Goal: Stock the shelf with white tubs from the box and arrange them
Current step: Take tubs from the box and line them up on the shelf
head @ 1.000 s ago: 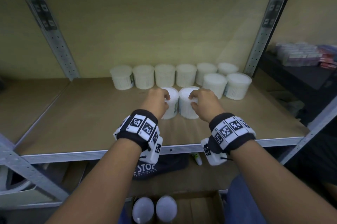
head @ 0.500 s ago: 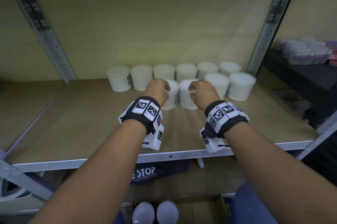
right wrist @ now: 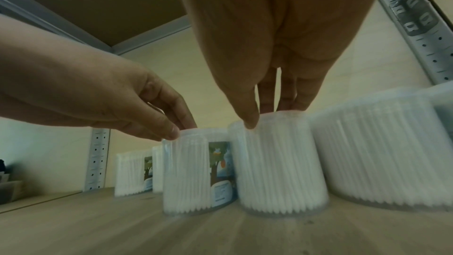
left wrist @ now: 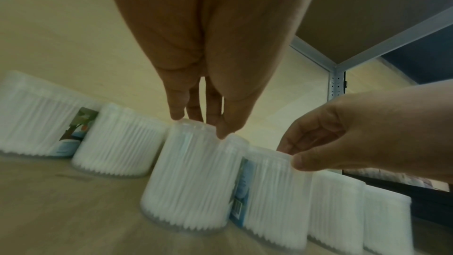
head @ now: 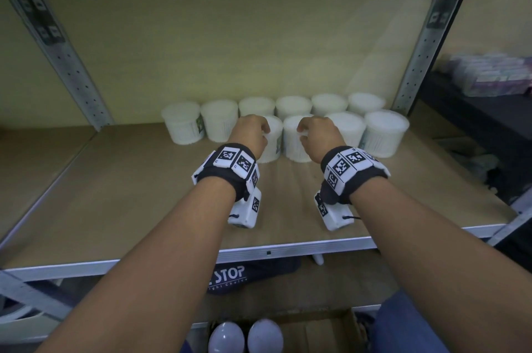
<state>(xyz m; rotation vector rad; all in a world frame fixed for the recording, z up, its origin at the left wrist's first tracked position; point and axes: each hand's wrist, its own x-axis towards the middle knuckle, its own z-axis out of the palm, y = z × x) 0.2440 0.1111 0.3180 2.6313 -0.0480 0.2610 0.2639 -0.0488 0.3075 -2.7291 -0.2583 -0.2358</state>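
Observation:
Both hands reach into the wooden shelf [head: 115, 203]. My left hand [head: 263, 131] [left wrist: 199, 126] pinches the top rim of a white tub [head: 273, 145] [left wrist: 188, 181] that stands on the board. My right hand [head: 302, 131] [right wrist: 269, 116] grips the lid edge of a second white tub [head: 293, 142] [right wrist: 279, 166] right beside it. The two held tubs touch, or nearly touch, side by side. A back row of several white tubs [head: 293, 106] lines the wall behind them. Two more tubs [head: 385, 134] stand to the right of the held pair.
Perforated metal uprights [head: 426, 36] [head: 57, 44] frame the shelf, and a metal rail [head: 267, 252] edges its front. Below lie a dark bag marked STOP [head: 230, 278] and an open cardboard box [head: 316, 332] with two white tub lids [head: 244, 335]. A dark rack [head: 489, 111] stands at the right.
Both hands have slid their tubs deeper into the shelf, toward the back row and nearly level with the two tubs on the right. The grips look unchanged.

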